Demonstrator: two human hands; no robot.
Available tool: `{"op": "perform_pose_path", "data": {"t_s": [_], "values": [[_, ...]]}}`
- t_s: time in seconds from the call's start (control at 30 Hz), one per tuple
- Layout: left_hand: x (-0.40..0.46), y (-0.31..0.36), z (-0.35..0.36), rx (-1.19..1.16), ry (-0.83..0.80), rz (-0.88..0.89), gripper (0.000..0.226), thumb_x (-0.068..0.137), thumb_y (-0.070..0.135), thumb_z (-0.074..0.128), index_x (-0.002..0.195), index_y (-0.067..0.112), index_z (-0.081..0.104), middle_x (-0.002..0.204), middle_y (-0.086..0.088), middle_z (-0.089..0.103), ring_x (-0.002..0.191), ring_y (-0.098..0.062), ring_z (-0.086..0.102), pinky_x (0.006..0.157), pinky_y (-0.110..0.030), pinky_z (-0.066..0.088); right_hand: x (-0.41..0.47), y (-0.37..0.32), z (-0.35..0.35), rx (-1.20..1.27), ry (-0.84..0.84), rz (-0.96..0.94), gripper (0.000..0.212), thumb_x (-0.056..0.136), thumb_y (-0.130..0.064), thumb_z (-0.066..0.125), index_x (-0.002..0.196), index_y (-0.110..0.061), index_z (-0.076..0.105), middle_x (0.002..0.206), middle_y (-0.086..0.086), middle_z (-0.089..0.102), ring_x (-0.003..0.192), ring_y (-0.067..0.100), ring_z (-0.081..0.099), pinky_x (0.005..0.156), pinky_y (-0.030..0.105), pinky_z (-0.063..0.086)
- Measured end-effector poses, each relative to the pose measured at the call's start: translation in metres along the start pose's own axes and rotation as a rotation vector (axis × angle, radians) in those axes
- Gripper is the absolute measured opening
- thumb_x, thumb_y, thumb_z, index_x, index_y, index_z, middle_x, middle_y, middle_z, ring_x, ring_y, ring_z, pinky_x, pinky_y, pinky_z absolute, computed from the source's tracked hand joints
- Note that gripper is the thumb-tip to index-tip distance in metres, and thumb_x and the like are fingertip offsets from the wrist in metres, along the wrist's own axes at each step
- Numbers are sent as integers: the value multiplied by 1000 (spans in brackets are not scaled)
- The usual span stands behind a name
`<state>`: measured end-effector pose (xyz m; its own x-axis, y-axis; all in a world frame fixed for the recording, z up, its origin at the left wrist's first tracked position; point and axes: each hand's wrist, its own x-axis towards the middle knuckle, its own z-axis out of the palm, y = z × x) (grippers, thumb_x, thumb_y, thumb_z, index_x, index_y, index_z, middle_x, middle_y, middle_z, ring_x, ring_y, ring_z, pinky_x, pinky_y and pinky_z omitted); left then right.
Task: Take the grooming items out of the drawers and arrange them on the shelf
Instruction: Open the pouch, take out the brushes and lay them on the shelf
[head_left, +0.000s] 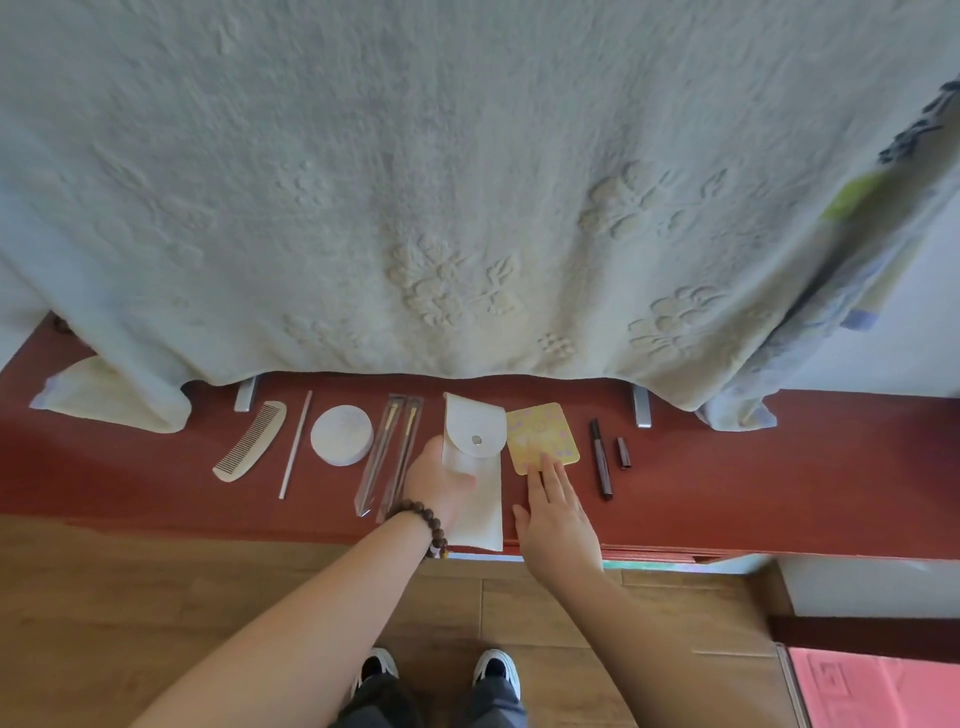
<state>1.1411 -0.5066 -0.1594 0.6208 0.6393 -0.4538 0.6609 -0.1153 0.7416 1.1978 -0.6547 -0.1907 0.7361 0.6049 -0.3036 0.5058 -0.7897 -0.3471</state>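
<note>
Grooming items lie in a row on the red-brown shelf (727, 483). From the left: a pale comb (252, 441), a thin white stick (295, 444), a round white compact (341, 435), two brushes in clear sleeves (392, 452), a white snap pouch (475, 457), a yellow square mirror (540, 434), a dark pencil (600, 460) and its cap (623, 452). My left hand (439, 480), a bead bracelet on its wrist, holds the pouch at its left edge. My right hand (553, 506) lies flat, with straight fingertips touching the mirror's near edge.
A pale embossed blanket (467, 182) hangs over the back of the shelf. A folded cloth (111, 400) lies at far left. Two metal brackets (641, 408) stand at the rear. Below are the wood floor (130, 597) and my shoes.
</note>
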Motion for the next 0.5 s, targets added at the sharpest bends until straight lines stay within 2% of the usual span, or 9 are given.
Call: {"op": "perform_pose_path", "data": {"t_s": [0.13,0.23,0.33,0.4,0.5], "values": [[0,-1,-1,44,37,48,39,80,8,66,117,11,54,114,-4,63,103,-23,58,80,-34,48,3,1,-2,2,4,-16,55,102,-32,29,151,-13,15,161,2,1,148,19,-3,120,33,7],[-4,-2,-6,21,10,92,43,82,10,66,122,18,54,118,3,62,104,-14,56,80,-27,43,4,0,-5,32,13,-30,54,101,-32,31,150,-13,19,160,5,5,148,21,-1,120,34,7],[-9,-3,-17,-10,10,96,56,83,12,67,135,22,47,126,11,54,119,-11,51,92,-28,43,4,-9,-9,56,38,-88,54,101,-33,32,150,-14,21,160,5,5,148,21,-2,120,35,7],[-14,-6,-29,19,42,85,60,84,19,67,139,21,43,139,7,49,128,-14,46,102,-33,42,4,-22,-12,90,39,-137,53,100,-33,35,149,-16,22,161,3,4,148,20,-5,120,36,10],[-20,-14,-53,34,105,96,55,86,22,65,138,17,45,142,0,48,128,-17,47,102,-32,41,6,-49,-16,117,37,-211,51,99,-33,39,147,-19,26,160,1,6,148,17,-5,119,35,19]]}}
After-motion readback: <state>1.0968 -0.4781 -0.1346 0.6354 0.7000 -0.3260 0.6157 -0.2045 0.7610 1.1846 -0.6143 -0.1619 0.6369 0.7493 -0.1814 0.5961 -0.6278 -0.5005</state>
